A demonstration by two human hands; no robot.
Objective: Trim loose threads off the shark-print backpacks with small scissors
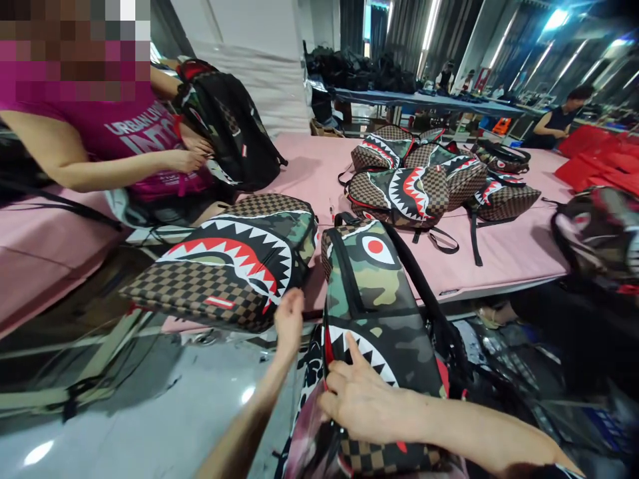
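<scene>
Right hand (364,399) on a camouflage backpack (384,332) with red-and-white eye and white teeth print; index finger extended on the teeth. Left hand (289,316) raised near the lower edge of a checkered shark-print backpack (239,263), which lies on the pink surface (309,150). Upper left: person in magenta shirt (110,140), both hands at a black backpack (239,126), upright. Right of centre: cluster of shark-print bags (419,193), straps trailing. Far right: red material (599,159). Background: dark bags piled on a blue-topped table (424,100).
</scene>
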